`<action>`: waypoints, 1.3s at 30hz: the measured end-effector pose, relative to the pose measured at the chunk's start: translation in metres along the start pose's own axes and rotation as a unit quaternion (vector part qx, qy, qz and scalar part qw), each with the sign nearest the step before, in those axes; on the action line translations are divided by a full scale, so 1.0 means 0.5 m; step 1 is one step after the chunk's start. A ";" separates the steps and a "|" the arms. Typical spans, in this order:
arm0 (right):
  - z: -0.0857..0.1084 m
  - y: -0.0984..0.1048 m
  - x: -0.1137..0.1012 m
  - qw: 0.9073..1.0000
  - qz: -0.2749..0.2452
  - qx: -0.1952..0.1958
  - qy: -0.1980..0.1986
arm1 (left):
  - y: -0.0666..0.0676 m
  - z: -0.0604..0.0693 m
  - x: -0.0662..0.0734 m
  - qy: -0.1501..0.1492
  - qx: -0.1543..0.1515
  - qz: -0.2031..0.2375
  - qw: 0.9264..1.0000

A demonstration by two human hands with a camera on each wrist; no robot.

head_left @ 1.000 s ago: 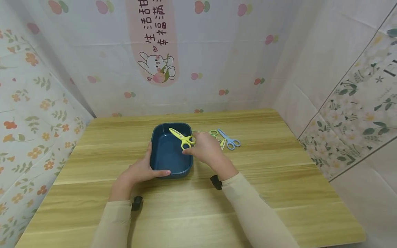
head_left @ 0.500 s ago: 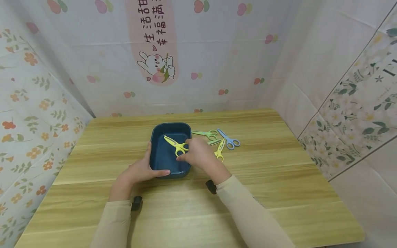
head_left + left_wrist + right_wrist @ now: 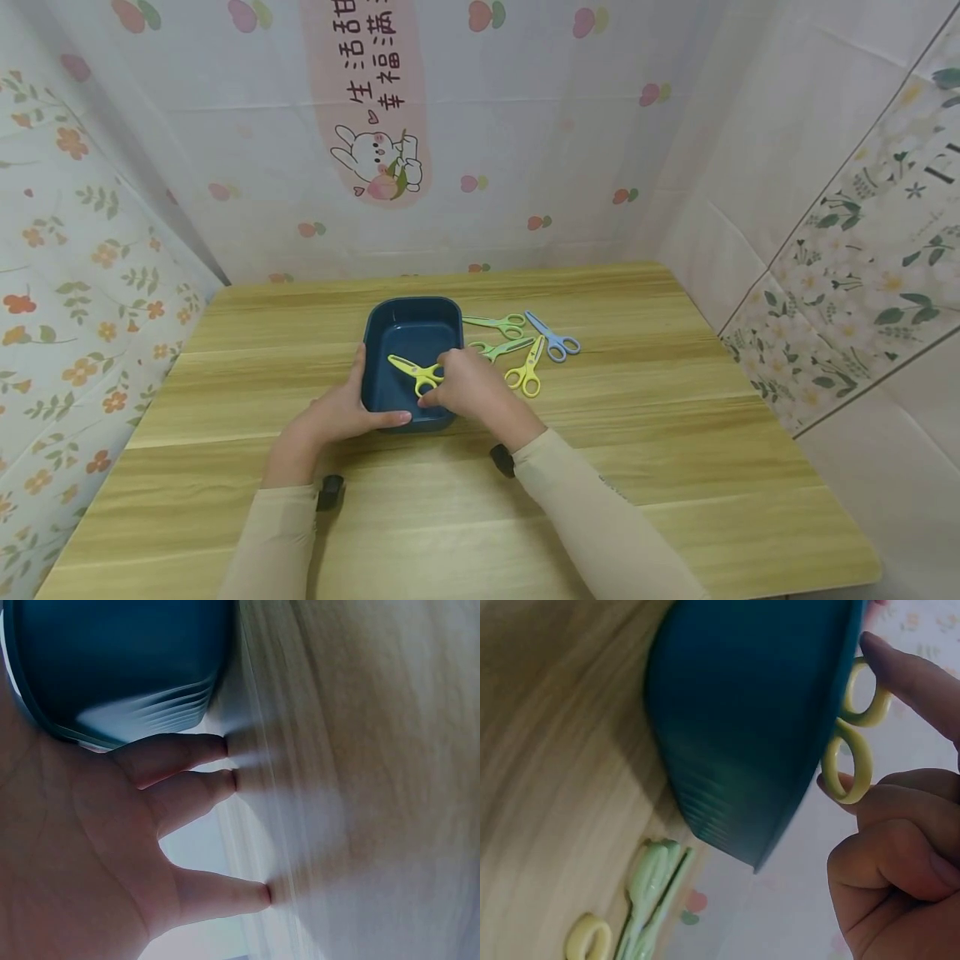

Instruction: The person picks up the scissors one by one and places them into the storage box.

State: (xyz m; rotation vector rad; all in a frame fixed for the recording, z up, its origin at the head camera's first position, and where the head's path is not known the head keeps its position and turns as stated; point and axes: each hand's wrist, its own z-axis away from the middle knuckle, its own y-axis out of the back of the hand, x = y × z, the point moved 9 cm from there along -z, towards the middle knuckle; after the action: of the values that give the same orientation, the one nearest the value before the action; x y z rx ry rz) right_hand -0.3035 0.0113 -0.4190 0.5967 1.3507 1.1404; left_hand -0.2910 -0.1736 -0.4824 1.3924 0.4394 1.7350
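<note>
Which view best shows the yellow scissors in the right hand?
Head: the yellow scissors show mostly uncovered, blades included, against the blue tray. Right wrist: handle loops only; the tray hides the blades. Left wrist: none.

A wood-grain table (image 3: 420, 517) is backed by a fruit-print curtain (image 3: 525, 125) and flanked by floral hangings (image 3: 67, 275) in a booth-like, screened-off space, though whether home or studio cannot be told.

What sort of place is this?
Perhaps a screened-off tabletop workspace, likely indoors: printed sheets line three sides of a wood-grain table bearing a dark blue box and blue scissors.
</note>
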 end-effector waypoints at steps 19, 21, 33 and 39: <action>-0.001 -0.022 0.011 0.997 -0.072 0.006 -0.004 | 0.000 0.001 0.001 -0.008 0.000 0.004 1.000; 0.000 -0.018 0.015 0.995 -0.094 0.009 -0.009 | -0.001 0.001 0.001 -0.005 -0.001 0.005 1.000; 0.008 0.035 0.026 0.982 -0.190 0.018 0.019 | 0.001 0.003 0.003 0.001 0.004 -0.010 1.000; 0.018 0.072 0.040 0.973 -0.227 0.039 0.020 | -0.001 0.003 0.002 0.004 -0.002 -0.001 1.000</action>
State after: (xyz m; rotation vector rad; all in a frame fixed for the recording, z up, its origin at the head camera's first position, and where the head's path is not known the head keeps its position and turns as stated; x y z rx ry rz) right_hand -0.3085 0.0453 -0.3947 0.2967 1.4771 0.7315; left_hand -0.2893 -0.1729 -0.4816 1.3817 0.4424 1.7400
